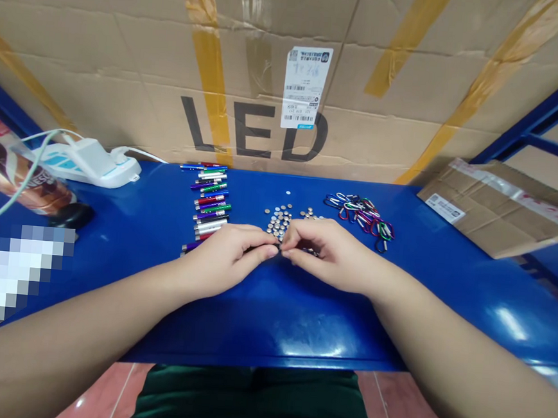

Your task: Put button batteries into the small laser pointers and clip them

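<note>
Head view. Blue table [289, 329]: front edge runs across the lower part, just short of the green cloth [249, 403] over the lap. Glossy surface lies between the hands and that edge, giving room toward the person. Back edge meets a large cardboard panel [150, 63] marked LED; no room to move beyond it. Left limit: bottle [25, 182], with the white power strip [122, 174] behind it. Right limit: cardboard box [506, 201], beside a blue frame bar [549, 146].

Inner layout: coloured tubes [213, 200] in a column at left, the nearest partly behind the left hand [229, 256]. Small metal discs [278, 225] scattered at centre, just beyond the fingertips; some partly hidden by the right hand [336, 252]. Carabiners [359, 209] heaped to the right, apart from the right hand.

Pose: forearms enter from the lower corners and converge; fingertips nearly meet at centre. Left thumb and forefinger pinch a small dark piece [276, 248], mostly covered, located between the two hands on the near side of the discs. Right fingers curled, thumb and forefinger drawn together at the piece's right end; cannot tell whether they grip it.
</note>
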The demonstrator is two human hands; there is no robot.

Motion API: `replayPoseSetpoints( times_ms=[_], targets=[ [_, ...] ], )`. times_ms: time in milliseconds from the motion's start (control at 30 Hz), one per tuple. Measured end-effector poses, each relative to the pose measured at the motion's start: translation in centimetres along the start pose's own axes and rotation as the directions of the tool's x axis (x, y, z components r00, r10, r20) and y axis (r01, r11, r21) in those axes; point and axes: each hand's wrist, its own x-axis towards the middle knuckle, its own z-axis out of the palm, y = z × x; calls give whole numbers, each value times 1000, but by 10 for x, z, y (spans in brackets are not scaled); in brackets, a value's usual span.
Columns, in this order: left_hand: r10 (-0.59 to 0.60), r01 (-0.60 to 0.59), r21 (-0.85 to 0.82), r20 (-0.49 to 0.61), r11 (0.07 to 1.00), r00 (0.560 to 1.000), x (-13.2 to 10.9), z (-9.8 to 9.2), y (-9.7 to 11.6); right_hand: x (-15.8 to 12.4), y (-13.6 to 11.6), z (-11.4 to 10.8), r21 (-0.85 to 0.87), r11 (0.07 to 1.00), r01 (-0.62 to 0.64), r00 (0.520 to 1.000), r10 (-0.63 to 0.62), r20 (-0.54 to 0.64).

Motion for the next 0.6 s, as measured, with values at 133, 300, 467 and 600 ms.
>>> replayPoseSetpoints(
  times_ms=[133, 300, 467, 600],
  targets=[
    [-285, 336, -258, 215, 906, 934, 1, -4, 4, 0, -5, 0, -211, 958, 192, 981, -181, 70],
    [-361, 483, -398, 345, 780, 866, 0, -7, 7, 1, -9, 1, -188, 962, 200, 978, -185, 93],
    [-27, 29, -44, 45, 999, 999, -3, -5, 3, 2, -5, 4, 160, 984, -82, 996, 84, -5],
    [223, -212, 186, -43, 960, 974, -6, -1, -3, 7, -2, 11, 639, 696, -327, 931, 352, 93]
  ],
)
